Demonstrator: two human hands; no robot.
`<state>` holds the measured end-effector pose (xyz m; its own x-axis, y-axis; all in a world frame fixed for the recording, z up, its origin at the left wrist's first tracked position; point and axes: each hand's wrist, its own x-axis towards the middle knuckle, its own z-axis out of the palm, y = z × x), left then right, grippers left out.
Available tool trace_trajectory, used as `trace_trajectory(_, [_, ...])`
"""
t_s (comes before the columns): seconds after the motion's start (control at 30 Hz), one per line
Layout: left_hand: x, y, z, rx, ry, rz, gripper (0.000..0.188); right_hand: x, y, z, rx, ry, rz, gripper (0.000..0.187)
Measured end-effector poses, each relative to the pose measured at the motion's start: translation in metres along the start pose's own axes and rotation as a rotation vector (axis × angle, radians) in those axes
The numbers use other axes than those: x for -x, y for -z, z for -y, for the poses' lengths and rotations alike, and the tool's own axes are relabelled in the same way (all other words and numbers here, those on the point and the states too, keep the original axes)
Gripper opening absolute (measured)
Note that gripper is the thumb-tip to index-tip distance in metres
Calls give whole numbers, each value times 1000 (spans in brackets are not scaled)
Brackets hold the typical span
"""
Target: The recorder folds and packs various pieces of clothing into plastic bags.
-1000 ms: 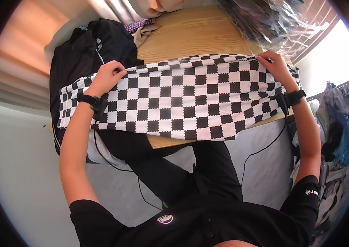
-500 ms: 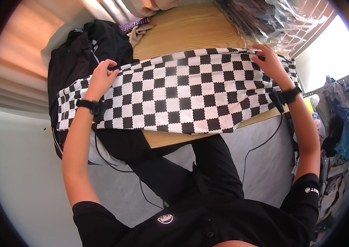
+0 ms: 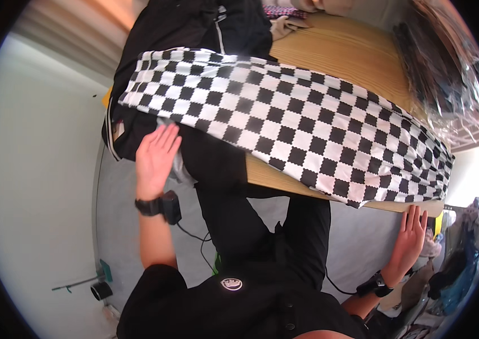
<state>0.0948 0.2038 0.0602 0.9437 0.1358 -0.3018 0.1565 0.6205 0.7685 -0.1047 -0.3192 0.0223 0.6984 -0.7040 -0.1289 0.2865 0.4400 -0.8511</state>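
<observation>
A long folded cloth (image 3: 285,116) in black and white checks with wavy-edged squares lies across the table. Its right end is bunched and wrinkled, and the front edge slants down to the right. My left hand (image 3: 157,158) is open, palm up, fingers stretched and nearly side by side, just in front of the cloth's left part and over dark fabric. Beyond the table's front right corner, below the cloth's right end, my right hand (image 3: 411,240) is open with straight fingers. Neither hand holds anything. Whether the left fingertips touch the dark fabric is hard to tell.
Black garments (image 3: 194,28) with white trim are heaped at the left, partly under the cloth. Clear plastic-wrapped bundles (image 3: 449,68) stand on the wooden table (image 3: 344,51) at the back right. Bagged items (image 3: 465,254) hang at the right. A cable (image 3: 338,288) runs from my right wristband.
Both hands have let go of the cloth's far edge and drawn back toward me, opening out. The view has shifted, so the cloth now slants down to the right.
</observation>
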Motion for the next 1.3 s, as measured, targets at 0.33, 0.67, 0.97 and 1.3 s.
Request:
trace_trajectory(0.33, [-63,-7,16,500,7,211,44,-44,17,17,-449,-517,104,39])
trace_trajectory(0.67, [-111,-2,5,378,-230,257,47,-71,11,-2,-530,-485,192,30])
trace_trajectory(0.97, [-98,-19,1,343,-127,389,49,-65,-25,-24,-325,-405,376,33])
trace_trajectory(1.3, [-147,20,-35,246,-381,234,48,-78,2,-54,-325,-465,389,24])
